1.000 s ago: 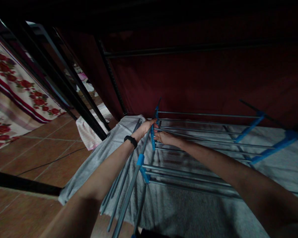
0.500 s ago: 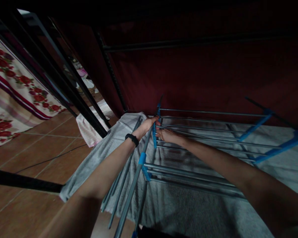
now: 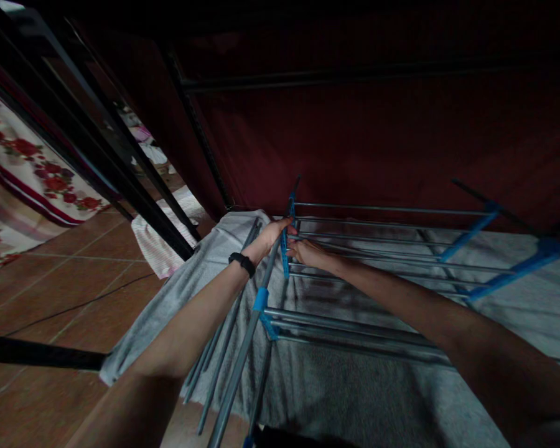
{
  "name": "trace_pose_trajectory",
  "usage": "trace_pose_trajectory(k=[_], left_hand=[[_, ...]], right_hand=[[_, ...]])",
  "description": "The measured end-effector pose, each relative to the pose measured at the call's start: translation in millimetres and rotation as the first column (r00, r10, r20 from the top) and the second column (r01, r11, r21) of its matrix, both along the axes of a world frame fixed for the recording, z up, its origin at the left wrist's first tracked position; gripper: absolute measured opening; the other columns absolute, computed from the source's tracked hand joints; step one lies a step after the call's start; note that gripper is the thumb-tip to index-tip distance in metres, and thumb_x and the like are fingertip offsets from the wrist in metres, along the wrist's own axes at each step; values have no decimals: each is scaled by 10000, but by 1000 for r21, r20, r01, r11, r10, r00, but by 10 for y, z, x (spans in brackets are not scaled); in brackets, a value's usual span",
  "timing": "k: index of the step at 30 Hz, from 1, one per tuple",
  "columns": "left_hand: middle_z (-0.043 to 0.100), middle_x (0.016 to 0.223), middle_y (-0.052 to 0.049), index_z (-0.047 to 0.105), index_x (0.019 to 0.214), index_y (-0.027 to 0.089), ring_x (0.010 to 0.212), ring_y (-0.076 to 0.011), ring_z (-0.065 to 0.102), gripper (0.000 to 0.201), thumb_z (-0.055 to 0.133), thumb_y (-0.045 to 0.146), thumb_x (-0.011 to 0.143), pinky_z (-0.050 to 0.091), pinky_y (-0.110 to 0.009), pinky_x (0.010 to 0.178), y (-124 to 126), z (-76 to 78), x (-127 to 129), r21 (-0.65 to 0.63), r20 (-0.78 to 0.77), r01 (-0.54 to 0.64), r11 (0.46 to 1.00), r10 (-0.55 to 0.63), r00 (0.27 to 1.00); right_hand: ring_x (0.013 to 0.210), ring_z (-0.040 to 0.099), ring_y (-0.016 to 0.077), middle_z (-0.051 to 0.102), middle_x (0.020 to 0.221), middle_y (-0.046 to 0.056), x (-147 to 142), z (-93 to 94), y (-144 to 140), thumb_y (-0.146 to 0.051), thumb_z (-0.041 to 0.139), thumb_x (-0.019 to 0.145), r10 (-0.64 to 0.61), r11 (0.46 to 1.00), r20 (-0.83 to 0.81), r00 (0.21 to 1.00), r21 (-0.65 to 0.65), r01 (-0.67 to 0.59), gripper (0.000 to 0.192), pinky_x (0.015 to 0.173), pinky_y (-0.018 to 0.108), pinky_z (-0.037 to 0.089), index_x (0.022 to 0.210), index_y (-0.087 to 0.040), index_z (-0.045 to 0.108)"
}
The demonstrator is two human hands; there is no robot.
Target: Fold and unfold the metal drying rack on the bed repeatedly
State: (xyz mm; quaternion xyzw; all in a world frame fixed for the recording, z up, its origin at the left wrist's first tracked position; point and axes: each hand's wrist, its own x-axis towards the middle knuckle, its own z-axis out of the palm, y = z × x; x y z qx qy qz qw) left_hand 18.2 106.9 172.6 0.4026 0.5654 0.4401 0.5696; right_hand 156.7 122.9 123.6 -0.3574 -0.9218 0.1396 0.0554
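A metal drying rack [image 3: 378, 274] with grey rods and blue plastic joints lies over a grey cloth [image 3: 336, 386] on the floor. My left hand [image 3: 270, 235], with a black band on its wrist, is closed around the blue end bracket [image 3: 287, 246] at the rack's far left corner. My right hand [image 3: 305, 251] rests on the thin rods just to the right of that bracket, fingers curled over them. Both forearms reach forward across the rack. A thick grey tube with a blue collar [image 3: 260, 300] runs from the bracket toward me.
A dark red wall or curtain [image 3: 378, 137] stands close behind the rack. Black metal bars [image 3: 121, 180] slant down at the left, with a pale folded cloth [image 3: 161, 242] at their foot. Floral fabric [image 3: 23, 168] hangs at the far left above brown floor tiles [image 3: 51, 292].
The view has shifted slightly to the right and down. Both hands stay at the blue end bracket, with the right hand settling a little closer to it.
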Motion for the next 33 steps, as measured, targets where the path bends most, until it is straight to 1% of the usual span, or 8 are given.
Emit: trace_pose_trajectory(k=[8, 13, 17, 20, 22, 26, 29, 33], left_hand=[[597, 518, -45, 695, 832, 110, 413, -142, 528, 432, 519, 500, 894, 417, -243, 448, 15, 23, 46, 5, -47, -10, 1000, 10, 999], [586, 500, -46, 688, 801, 106, 394, -132, 502, 425, 491, 465, 913, 389, -232, 423, -6, 68, 69, 0, -39, 0, 1000, 0, 999], [589, 498, -41, 683, 787, 112, 424, -146, 544, 374, 521, 429, 904, 414, -229, 437, -1, 95, 48, 6, -108, 8, 1000, -7, 994], [602, 517, -40, 677, 793, 121, 435, -161, 566, 360, 565, 455, 871, 437, -242, 441, 27, 83, 15, 7, -139, 13, 1000, -12, 990], [615, 539, -42, 671, 801, 127, 446, -165, 580, 354, 586, 466, 853, 449, -245, 446, 49, 67, -4, 21, -144, 29, 999, -26, 989], [639, 591, -49, 650, 802, 122, 487, -164, 608, 330, 594, 442, 858, 487, -242, 491, 72, 50, -16, 58, -110, 61, 996, -55, 992], [644, 614, -55, 640, 811, 115, 477, -159, 604, 322, 557, 416, 892, 492, -243, 483, 72, 53, -8, 40, -67, 67, 997, -64, 996], [644, 630, -66, 636, 823, 108, 482, -160, 607, 303, 526, 375, 916, 509, -254, 489, 70, 46, 5, 30, -32, 45, 999, -44, 999]], right_hand=[[1171, 588, 261, 615, 1296, 128, -11, -85, 20, -353, 453, 988, -44, 999, -47, 998, 23, 46, 380, 959, 327, 455, 1298, -178, 585], [1101, 626, 254, 678, 1173, 110, -13, -85, -31, -363, 403, 1000, -61, 996, -32, 998, 67, 63, 370, 908, 319, 469, 1259, -189, 601], [1021, 655, 242, 702, 1077, 101, -17, -22, -106, -359, 397, 1003, -61, 994, -4, 998, 94, 61, 360, 840, 300, 483, 1223, -173, 613], [1006, 650, 222, 692, 1099, 102, 3, 45, -200, -323, 448, 984, -63, 991, 19, 998, 115, 60, 325, 845, 285, 480, 1205, -144, 604], [1060, 626, 213, 662, 1170, 119, 52, 86, -290, -242, 453, 970, -70, 988, 27, 997, 138, 66, 320, 892, 288, 469, 1245, -123, 568], [1154, 580, 209, 615, 1246, 150, 257, 146, -444, -108, 333, 970, -141, 972, 93, 986, 202, 120, 383, 985, 340, 439, 1312, -117, 506], [1082, 624, 237, 647, 1170, 185, 439, 171, -448, -95, 318, 962, -221, 961, 165, 961, 203, 187, 360, 922, 375, 482, 1234, -93, 554], [1036, 648, 253, 676, 1114, 188, 566, 187, -377, -110, 340, 956, -236, 965, 204, 950, 167, 203, 334, 872, 368, 496, 1178, -80, 587]])
